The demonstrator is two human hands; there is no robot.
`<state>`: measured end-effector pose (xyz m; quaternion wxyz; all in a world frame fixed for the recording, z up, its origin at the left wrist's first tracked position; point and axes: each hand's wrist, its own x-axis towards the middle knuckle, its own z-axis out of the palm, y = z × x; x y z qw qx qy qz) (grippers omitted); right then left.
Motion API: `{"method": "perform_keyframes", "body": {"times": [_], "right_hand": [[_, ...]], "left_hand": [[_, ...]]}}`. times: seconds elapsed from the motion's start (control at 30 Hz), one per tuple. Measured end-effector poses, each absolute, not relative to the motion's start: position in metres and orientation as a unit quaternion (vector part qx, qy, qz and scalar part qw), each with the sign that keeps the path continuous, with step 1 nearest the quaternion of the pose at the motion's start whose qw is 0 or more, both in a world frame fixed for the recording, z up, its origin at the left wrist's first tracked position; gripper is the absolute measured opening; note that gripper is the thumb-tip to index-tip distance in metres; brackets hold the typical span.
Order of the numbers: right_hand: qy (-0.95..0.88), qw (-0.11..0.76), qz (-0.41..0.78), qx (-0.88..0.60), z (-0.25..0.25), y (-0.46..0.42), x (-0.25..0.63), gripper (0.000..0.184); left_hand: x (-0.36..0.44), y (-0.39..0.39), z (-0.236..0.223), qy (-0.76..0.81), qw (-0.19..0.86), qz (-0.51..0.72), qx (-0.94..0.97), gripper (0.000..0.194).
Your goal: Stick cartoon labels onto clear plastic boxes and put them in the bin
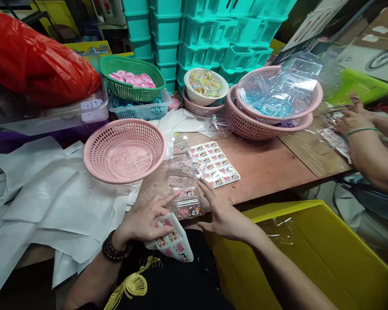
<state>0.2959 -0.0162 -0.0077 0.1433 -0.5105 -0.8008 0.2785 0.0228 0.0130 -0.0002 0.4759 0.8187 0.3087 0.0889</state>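
A sticker sheet (173, 241) with cartoon cat prints is pinched in my left hand (148, 221), its lower part hanging over my lap. That hand's index finger reaches to the left edge of a small clear plastic box (187, 202) with stickers on it, at the table's front edge. My right hand (221, 213) is at the box's right side, fingers spread and thumb apart, holding nothing. Behind the box lie several clear plastic boxes (184, 165) in a row. To their right, another sticker sheet (215, 163) lies flat, partly covered by a box.
A pink basket (124, 150) stands left, beside white backing papers (51, 198). Stacked pink baskets (261, 127) holding clear boxes are at the back right. A yellow bin (310, 249) sits below the table edge. At right, a co-worker's hands (352, 118) handle clear plastic.
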Motion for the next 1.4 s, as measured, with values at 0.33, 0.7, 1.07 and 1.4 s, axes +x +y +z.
{"method": "perform_keyframes", "body": {"times": [0.33,0.7,1.07,1.4], "right_hand": [[-0.600,0.406,0.334,-0.603,-0.040,-0.055,0.358,0.044],[-0.084,0.134,0.364,-0.918,-0.119,-0.176,0.500,0.030],[-0.447,0.054,0.157,-0.879,-0.051,-0.091,0.464,0.044],[-0.707,0.218,0.131,-0.660,-0.041,0.060,0.270,0.097]], "left_hand": [[0.003,-0.006,0.000,0.444,0.576,0.303,0.616,0.040],[0.072,-0.018,0.000,0.520,0.684,0.306,0.411,0.049],[0.054,-0.012,-0.017,0.465,0.741,0.259,0.409,0.041],[0.045,0.007,-0.037,0.488,0.557,0.369,0.561,0.035]]}}
